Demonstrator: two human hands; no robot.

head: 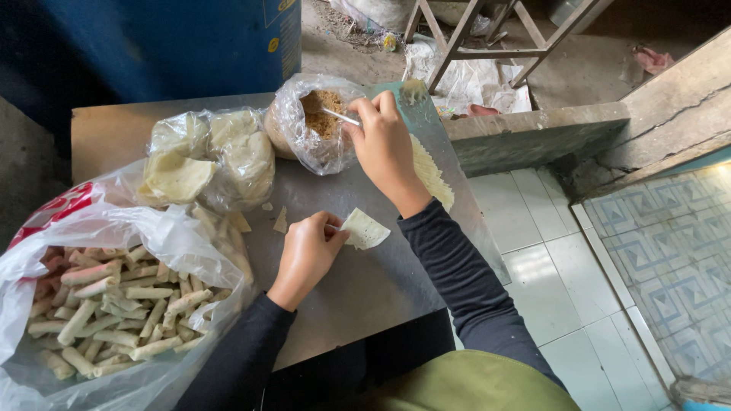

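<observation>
Counts around the grey metal table [358,281]

Three plastic bags on it: one of rolled pastries [114,312], one of wrapper stacks [209,156], one of brown filling [320,122]; two hands; one spoon [340,116]; one held wrapper [365,228].

A grey metal counter [365,281] is seen beside a floor [563,266] of pale square tiles, which are replaced by blue patterned tiles [670,243] at the right. Behind the counter, a big blue barrel [175,46] and the legs of a wooden stool [487,38] are set on dirty bare ground. A worn concrete ledge [533,133] is lit by soft daylight.
</observation>
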